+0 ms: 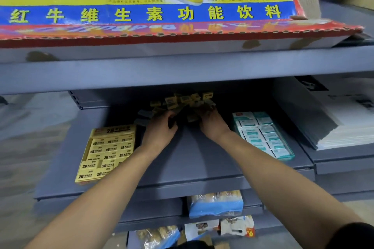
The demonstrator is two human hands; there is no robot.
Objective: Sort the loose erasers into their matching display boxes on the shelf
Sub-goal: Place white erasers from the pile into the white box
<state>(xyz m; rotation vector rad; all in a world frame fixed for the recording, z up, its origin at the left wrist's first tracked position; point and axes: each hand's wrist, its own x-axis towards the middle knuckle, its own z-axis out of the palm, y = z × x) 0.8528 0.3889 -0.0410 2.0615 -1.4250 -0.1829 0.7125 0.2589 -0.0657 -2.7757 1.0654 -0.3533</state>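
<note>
Loose erasers (pixel 182 101) heaped at shelf (pixel 194 159) rear, against both hands' fingertips | left hand (pixel 159 129) curled, right hand (pixel 212 125) curled; grasp indeterminable | yellow box (pixel 107 151) left, teal box (pixel 263 133) right.

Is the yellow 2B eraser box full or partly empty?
Nearly full: the yellow display box shows packed rows of 2B erasers; its near right corner is hidden by the left forearm.
</note>
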